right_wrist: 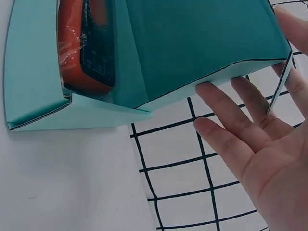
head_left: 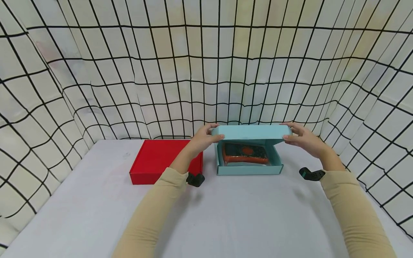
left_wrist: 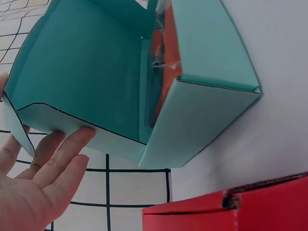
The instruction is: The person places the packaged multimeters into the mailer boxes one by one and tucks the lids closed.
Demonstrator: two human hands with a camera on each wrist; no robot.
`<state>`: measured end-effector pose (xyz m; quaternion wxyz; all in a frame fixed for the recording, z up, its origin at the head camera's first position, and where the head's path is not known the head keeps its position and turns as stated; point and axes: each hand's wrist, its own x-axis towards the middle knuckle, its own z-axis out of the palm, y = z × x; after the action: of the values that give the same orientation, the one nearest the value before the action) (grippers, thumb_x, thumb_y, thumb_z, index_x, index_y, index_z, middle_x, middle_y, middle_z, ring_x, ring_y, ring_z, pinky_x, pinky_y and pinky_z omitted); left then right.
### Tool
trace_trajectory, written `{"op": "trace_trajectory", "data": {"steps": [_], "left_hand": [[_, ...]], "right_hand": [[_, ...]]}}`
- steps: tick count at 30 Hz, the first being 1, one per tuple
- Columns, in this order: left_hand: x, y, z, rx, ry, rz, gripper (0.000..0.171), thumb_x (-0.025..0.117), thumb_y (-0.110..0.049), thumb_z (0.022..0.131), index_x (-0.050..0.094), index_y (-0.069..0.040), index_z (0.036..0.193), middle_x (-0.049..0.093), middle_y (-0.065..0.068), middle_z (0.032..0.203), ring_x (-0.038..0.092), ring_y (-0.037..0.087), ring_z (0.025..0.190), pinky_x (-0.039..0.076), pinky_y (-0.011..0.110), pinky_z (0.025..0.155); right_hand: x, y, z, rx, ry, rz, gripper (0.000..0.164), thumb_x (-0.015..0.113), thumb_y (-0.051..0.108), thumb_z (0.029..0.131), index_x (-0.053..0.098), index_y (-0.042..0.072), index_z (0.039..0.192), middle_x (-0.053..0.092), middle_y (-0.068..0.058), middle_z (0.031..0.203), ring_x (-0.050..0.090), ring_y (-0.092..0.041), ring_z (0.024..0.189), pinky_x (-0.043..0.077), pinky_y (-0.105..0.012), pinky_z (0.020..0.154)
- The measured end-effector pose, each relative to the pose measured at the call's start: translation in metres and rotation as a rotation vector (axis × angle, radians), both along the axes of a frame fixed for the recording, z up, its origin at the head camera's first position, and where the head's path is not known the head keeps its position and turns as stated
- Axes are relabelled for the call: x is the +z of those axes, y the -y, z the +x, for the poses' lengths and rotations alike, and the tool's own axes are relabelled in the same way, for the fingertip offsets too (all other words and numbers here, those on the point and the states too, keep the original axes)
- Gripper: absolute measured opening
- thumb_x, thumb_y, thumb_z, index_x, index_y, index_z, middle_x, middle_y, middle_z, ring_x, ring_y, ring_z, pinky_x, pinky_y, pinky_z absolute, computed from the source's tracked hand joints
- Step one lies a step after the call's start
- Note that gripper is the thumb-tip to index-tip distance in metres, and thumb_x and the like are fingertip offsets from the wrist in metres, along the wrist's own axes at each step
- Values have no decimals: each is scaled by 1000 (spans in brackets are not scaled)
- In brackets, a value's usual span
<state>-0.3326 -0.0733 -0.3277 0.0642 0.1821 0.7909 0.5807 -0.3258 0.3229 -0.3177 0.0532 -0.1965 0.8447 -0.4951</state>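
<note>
A light-blue cardboard box (head_left: 250,171) stands on the table with its hinged lid (head_left: 253,132) partly raised. Inside lies an orange-and-black device (head_left: 246,153) in clear plastic, like a multimeter; the right wrist view shows its dark face (right_wrist: 98,53). My left hand (head_left: 202,139) holds the lid's left front corner, thumb at the front and fingers along the side panel. At the opposite corner my right hand (head_left: 303,139) holds the lid the same way. In the wrist views, the left hand (left_wrist: 45,180) and right hand (right_wrist: 255,139) have fingertips against the lid's sides.
A red cardboard box (head_left: 158,156), its lid down, sits left of the blue one, partly behind my left forearm. White cloth covers the table (head_left: 245,215). Black netting (head_left: 226,71) over white walls encloses the back and both sides. Each wrist carries a small black camera (head_left: 195,180).
</note>
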Motion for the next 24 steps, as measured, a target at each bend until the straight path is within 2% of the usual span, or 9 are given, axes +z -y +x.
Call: {"op": "trace_trajectory", "data": {"steps": [3, 6, 9, 12, 16, 19, 24], "left_hand": [[-4, 1, 3, 12, -24, -24, 60, 68, -24, 99, 44, -10, 153, 51, 15, 138, 50, 33, 125, 46, 53, 102], [-7, 0, 6, 30, -36, -46, 59, 68, -25, 98, 46, -12, 152, 48, 15, 144, 44, 32, 131, 45, 53, 102], [-9, -1, 9, 46, -39, -61, 59, 68, -26, 98, 47, -13, 151, 45, 15, 149, 40, 33, 136, 45, 55, 105], [-11, -1, 11, 56, -39, -73, 58, 69, -26, 98, 48, -15, 150, 43, 14, 153, 39, 33, 139, 43, 57, 106], [-12, 0, 11, 39, -51, -77, 57, 70, -26, 97, 50, -16, 149, 43, 13, 154, 37, 33, 141, 43, 58, 107], [-14, 2, 10, -8, -82, -77, 57, 70, -24, 97, 50, -15, 149, 44, 12, 154, 37, 34, 142, 43, 57, 107], [-18, 6, 10, -103, -110, -82, 62, 70, -20, 96, 47, -14, 152, 43, 12, 152, 39, 33, 138, 48, 52, 105]], "right_hand": [[-4, -1, 2, -30, -23, 59, 62, 60, 19, 104, 32, 5, 158, 40, -23, 153, 58, -16, 117, 47, -22, 97], [-7, -2, 3, -44, -31, 77, 61, 62, 19, 104, 34, 7, 157, 40, -23, 153, 57, -24, 120, 45, -38, 104], [-10, -3, 3, -41, -30, 64, 62, 62, 19, 103, 35, 7, 157, 37, -23, 154, 49, -36, 129, 38, -58, 108], [-12, -4, 4, -37, -30, 57, 64, 64, 20, 101, 35, 6, 157, 34, -24, 156, 40, -46, 136, 32, -69, 108], [-13, -4, 5, -43, -36, 67, 64, 65, 22, 100, 37, 7, 156, 35, -23, 156, 38, -46, 137, 31, -70, 108], [-14, -4, 7, -54, -39, 76, 64, 67, 24, 100, 39, 8, 155, 37, -22, 157, 41, -44, 136, 32, -68, 108], [-20, -6, 8, -39, -43, 50, 61, 68, 19, 99, 43, 7, 153, 36, -18, 159, 36, -44, 143, 33, -66, 109]]}}
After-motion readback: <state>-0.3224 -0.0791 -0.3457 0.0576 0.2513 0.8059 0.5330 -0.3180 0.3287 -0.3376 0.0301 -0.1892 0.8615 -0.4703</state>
